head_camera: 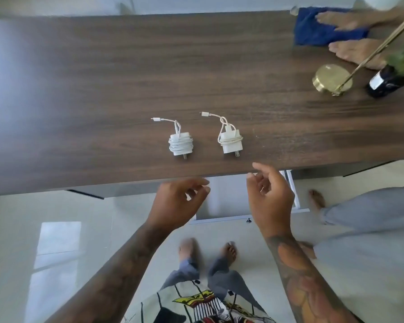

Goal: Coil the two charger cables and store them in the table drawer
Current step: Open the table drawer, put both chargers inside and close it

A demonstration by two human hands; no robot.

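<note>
"Where were the two chargers?"

"Both lay on the brown table [103, 78], near its front edge. The left charger [180, 144] had its cable wrapped round it many times. The right charger [230, 140] sat just beside it at 3 o'clock, with a looser wrap (its plug end stuck out toward 11 o'clock)."

"And the hands?"

"The left hand [176, 201] hung at 6 o'clock from the left charger, off the table edge, fingers loosely curled and holding nothing. The right hand [269, 197] was at 5 o'clock from the right charger, loose too, and it held nothing."

"Was the drawer open?"

"Yes, the white drawer [222, 219] stuck out under the table, below the hands."

"Anything else?"

"Far off at 2 o'clock stood a gold lamp base [329, 78], and another person's hands pressed a blue cloth [313, 31]."
</note>
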